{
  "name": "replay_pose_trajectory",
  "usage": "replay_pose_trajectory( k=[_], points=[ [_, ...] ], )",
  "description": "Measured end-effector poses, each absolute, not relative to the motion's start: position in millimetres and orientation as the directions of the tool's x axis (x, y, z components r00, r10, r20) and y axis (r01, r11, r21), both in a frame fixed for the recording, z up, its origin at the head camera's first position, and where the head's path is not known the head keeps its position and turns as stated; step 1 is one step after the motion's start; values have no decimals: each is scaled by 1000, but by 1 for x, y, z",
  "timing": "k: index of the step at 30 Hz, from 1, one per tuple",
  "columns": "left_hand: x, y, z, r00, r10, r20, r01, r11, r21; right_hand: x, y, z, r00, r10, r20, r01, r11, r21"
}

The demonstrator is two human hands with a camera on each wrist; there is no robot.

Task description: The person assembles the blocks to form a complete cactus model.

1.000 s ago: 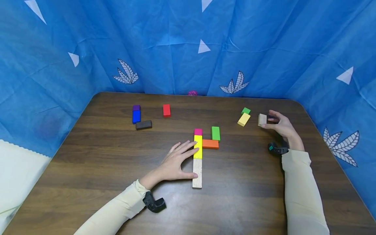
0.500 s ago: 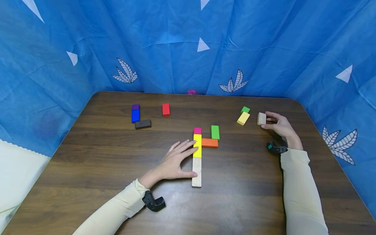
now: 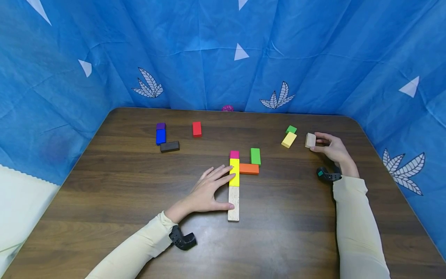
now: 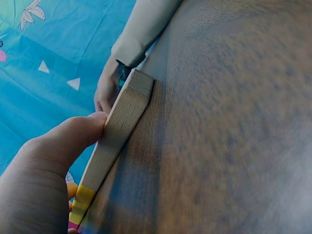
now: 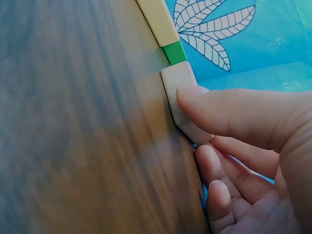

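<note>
Splaying left hand (image 3: 206, 193), right hand (image 3: 335, 150) pinching small pale block (image 3: 309, 140)

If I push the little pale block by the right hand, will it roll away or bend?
The pale block probably won't roll: its sides look flat. It looks like solid wood, so it should stay stiff. It may slide, though, because the table looks smooth and shiny.

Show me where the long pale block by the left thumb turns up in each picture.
Head: long pale block below centre, touched by left hand.
Left wrist: left of centre, slanting up rightward.
Right wrist: not in it; the small pale block is another.
Shared landmark: blue curtain, in all three.
</note>
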State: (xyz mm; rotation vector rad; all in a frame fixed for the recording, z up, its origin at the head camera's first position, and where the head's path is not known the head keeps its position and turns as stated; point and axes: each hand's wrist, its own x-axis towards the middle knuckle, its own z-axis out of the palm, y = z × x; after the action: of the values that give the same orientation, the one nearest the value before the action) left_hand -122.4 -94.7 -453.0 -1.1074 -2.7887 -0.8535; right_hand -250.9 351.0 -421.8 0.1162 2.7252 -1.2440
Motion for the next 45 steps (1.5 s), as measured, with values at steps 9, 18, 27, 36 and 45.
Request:
replay_pose_trajectory(
  k=[9, 18, 27, 36, 45],
  points=[
    [-123, -94, -452, -746, 629, 220, 645, 600, 474, -250, 350, -424, -990, 81, -117, 142, 648, -748],
    [-123, -94, -453, -743, 631, 224, 649, 598, 471, -250, 345, -421, -976, 205, -71, 184, 604, -775],
    [-122, -95, -454, -748, 626, 218, 642, 600, 478, -253, 299, -399, -989, 140, 51, 40, 581, -813],
    [-121, -95, -452, -746, 631, 211, 640, 595, 486, -253, 246, -394, -997, -72, 36, -72, 596, -800],
    [-121, -94, -451, -746, 632, 210, 641, 597, 482, -263, 217, -411, -978, -210, -14, -130, 655, -744]
  ],
)
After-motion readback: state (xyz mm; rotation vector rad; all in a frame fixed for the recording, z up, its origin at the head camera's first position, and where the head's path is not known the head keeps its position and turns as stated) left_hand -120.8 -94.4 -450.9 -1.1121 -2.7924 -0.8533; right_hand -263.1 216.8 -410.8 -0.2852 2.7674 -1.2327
